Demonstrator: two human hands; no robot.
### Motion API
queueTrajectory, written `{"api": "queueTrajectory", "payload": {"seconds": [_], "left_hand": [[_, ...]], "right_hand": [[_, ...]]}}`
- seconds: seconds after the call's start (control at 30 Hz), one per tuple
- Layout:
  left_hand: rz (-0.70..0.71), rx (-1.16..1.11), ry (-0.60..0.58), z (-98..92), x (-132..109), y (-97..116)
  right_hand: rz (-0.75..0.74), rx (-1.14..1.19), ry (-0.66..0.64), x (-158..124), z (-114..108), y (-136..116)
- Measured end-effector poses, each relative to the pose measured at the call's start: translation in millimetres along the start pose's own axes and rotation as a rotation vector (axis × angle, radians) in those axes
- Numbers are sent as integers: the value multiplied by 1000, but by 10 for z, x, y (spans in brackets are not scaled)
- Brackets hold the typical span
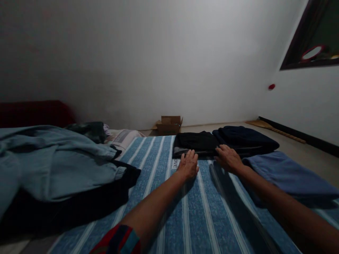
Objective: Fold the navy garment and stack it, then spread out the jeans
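Note:
My left hand (188, 164) reaches forward over the blue striped sheet (156, 180), fingers spread at the near edge of a folded black garment (197, 140). At that garment's right front corner is my right hand (227, 158), its fingers stretched out and holding nothing that I can see. Whether the fingertips touch the cloth is hard to tell. Behind the right hand lies a folded navy garment (246, 138), side by side with the black one. A folded blue garment (288, 176) rests nearest my right forearm.
On the left a loose heap holds a light blue denim garment (69, 165) over black cloth (87, 211). Beyond it lies a dark patterned cloth (91, 131). An open cardboard box (169, 125) stands against the back wall. A brown stick-like object (275, 130) lies along the right wall.

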State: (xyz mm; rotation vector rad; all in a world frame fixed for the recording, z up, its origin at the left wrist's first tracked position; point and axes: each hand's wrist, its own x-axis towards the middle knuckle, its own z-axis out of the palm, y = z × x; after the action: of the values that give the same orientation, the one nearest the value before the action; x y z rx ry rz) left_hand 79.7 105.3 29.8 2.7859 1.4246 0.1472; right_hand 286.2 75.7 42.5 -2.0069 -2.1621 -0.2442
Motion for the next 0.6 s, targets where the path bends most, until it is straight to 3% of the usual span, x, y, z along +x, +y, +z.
{"api": "queueTrajectory", "payload": {"seconds": [0.17,0.33,0.47,0.6], "left_hand": [[-23,-56,-59,-25,-818,-25],[-22,-161,-24,12,-1723,-140],[-54,-216,62,77,-2357,-327],[-153,-199,111,128,-2839,-507]], "right_hand": [[-192,97,-21,-745,187,-603],[-268,346,110,-1400,375,-1146],[-309,389,133,-1720,467,-1527],[-382,365,145,-1930,607,-1929]]}}
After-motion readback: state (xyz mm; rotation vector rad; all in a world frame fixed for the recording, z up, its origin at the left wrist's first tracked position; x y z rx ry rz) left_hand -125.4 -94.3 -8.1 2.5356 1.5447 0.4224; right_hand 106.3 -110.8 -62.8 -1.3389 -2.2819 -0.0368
